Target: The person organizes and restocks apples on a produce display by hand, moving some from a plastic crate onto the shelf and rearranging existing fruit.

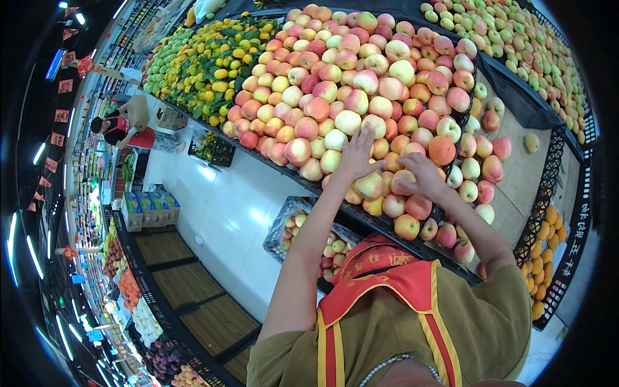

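My left hand (359, 154) lies palm down on the heaped red-and-yellow apples (316, 109), its fingers apart. A pale yellow apple (370, 186) is just below its thumb. To the right, my right hand (423, 175) reaches onto the near part of the same heap with bent fingers. Its thumb and fingers are around a pinkish apple (401, 182); whether they grip it is not clear. An orange-red apple (441, 150) sits just beyond that hand. The apples rest on a sloping display stand with a dark front edge (271, 162).
Yellow citrus (220, 73) with leaves adjoins the heap on the left. Mesh edging (537, 203) and loose apples (492, 168) are at right. An apple-filled, plastic-lined crate (278, 237) stands on the floor. Farther left, a person (116, 129) holds a cardboard box (139, 112).
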The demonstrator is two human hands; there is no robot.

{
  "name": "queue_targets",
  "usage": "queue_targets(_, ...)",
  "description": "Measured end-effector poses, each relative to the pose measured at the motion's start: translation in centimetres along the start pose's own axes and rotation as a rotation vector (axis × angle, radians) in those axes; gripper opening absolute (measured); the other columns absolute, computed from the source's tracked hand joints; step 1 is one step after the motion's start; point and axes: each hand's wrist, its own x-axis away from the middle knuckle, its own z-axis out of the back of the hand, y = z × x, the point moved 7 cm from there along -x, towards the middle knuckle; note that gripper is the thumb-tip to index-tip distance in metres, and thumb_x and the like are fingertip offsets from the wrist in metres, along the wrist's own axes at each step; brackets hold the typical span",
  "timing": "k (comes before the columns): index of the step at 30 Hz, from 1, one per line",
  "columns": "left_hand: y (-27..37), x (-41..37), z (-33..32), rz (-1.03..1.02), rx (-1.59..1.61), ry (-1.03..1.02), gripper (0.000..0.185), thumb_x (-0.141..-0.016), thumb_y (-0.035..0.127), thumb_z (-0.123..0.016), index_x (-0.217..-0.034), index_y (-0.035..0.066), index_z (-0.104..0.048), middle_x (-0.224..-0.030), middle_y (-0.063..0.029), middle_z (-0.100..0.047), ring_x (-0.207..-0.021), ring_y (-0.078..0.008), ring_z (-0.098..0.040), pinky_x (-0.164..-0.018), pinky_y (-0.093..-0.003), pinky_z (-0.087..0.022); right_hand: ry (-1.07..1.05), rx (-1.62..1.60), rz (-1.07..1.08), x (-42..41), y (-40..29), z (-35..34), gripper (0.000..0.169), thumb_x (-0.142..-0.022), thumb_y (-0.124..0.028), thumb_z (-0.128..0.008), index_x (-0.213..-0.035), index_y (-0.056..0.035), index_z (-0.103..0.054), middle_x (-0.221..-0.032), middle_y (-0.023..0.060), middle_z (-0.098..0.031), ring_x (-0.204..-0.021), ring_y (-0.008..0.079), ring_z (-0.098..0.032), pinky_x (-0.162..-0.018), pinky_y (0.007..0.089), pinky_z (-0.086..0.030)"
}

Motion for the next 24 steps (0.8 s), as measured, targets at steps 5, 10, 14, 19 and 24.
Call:
queue_targets(5, -0.8, 1.5, 3.1, 0.012, 0.128, 0.124, 0.074, -0.088, 0.041, -0.062, -0.145, 0.003, -0.033, -0.151, -0.0206, -0.03, -0.138, -0.0393, -0.03, -0.112, -0.0477, -0.028, -0.301, 0.256, 0.067, -0.3, -2.6, -6.8, 0.074, -0.068, -0.04, -0.077, -0.127, -0.004, -0.05, -0.101, 0.0137, -0.059, -0.096, 0.0306, -0.055, -0.086, 0.0413, -0.044)
queue_targets(10, -3.4, 5.9, 5.1, 0.092, 0.286, 0.303, 0.061, -0.091, 0.034, -0.059, -0.137, -0.003, -0.041, -0.141, -0.0246, -0.042, -0.131, -0.0412, -0.038, -0.11, -0.0443, -0.032, -0.371, 0.218, -0.07, -1.4, -2.5, -9.1, 0.08, -0.071, -0.04, -0.076, -0.133, -0.0031, -0.043, -0.099, 0.0157, -0.058, -0.093, 0.0327, -0.057, -0.083, 0.0419, -0.046)
queue_targets(14, -3.2, 8.6, 5.3, 0.131, 0.398, 0.27, 0.06, -0.088, 0.029, -0.063, -0.135, -0.003, -0.042, -0.137, -0.0248, -0.045, -0.127, -0.0404, -0.041, -0.108, -0.0459, -0.033, -0.196, 0.073, -0.048, -2.3, -2.6, -8.0, 0.073, -0.076, -0.036, -0.073, -0.133, -0.003, -0.042, -0.098, 0.0178, -0.057, -0.09, 0.0352, -0.058, -0.078, 0.0433, -0.049)
queue_targets(19, -0.9, 9.3, 4.3, 0.037, 0.231, 0.142, 0.071, -0.079, 0.028, -0.069, -0.139, 0.003, -0.04, -0.143, -0.0191, -0.041, -0.132, -0.0388, -0.037, -0.11, -0.0491, -0.03, -0.08, -0.116, -0.039, -3.7, -2.9, -8.8, 0.072, -0.076, -0.031, -0.075, -0.132, -0.0023, -0.04, -0.106, 0.0212, -0.057, -0.093, 0.0391, -0.059, -0.081, 0.0446, -0.049)
queue_targets(24, 0.6, 9.0, 2.8, 0.051, -0.045, -0.01, 0.083, -0.076, 0.031, -0.075, -0.146, 0.011, -0.034, -0.148, -0.0109, -0.037, -0.135, -0.0352, -0.035, -0.11, -0.0533, -0.03, -0.129, -0.175, -0.149, -3.2, -1.6, -10.4, 0.085, -0.067, -0.023, -0.083, -0.135, -0.0041, -0.037, -0.12, 0.0224, -0.055, -0.1, 0.0396, -0.059, -0.085, 0.0443, -0.049)
